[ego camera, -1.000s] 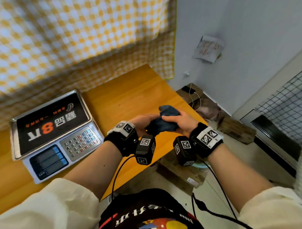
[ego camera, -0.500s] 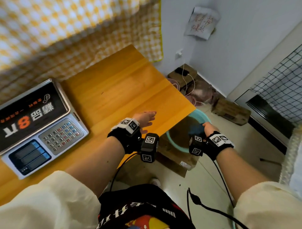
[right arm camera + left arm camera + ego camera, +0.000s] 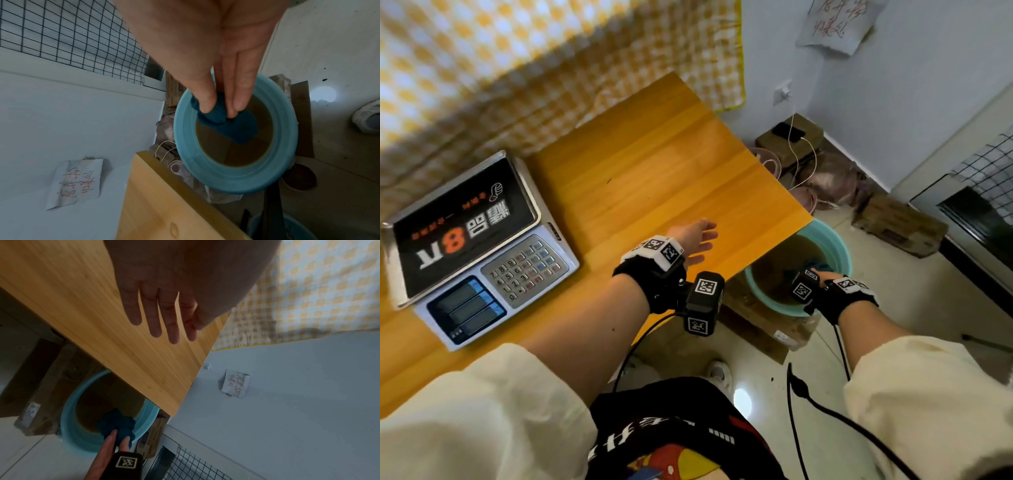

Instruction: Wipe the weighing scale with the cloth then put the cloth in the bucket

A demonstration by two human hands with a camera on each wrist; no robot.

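The weighing scale (image 3: 472, 240) with a steel pan and keypad sits on the left of the wooden table (image 3: 661, 178). A light blue bucket (image 3: 839, 253) (image 3: 236, 178) (image 3: 69, 423) of murky brown water stands on the floor beside the table's corner. My right hand (image 3: 822, 274) (image 3: 218, 105) pinches the dark blue cloth (image 3: 230, 125) (image 3: 117, 423) (image 3: 813, 264) between thumb and fingers, just over the bucket's inside. My left hand (image 3: 698, 240) (image 3: 164, 321) hovers flat over the table near its right edge, fingers straight, holding nothing.
Cardboard boxes (image 3: 893, 222) lie on the floor near the bucket. A phone on a charging cable (image 3: 789, 132) rests on a box by the wall. A wire mesh panel (image 3: 989, 171) stands at the right. A checked cloth (image 3: 517, 61) hangs behind the table.
Both hands held the cloth over the table a second ago. My left hand let go and stayed over the table; my right hand carried the cloth down to the bucket.
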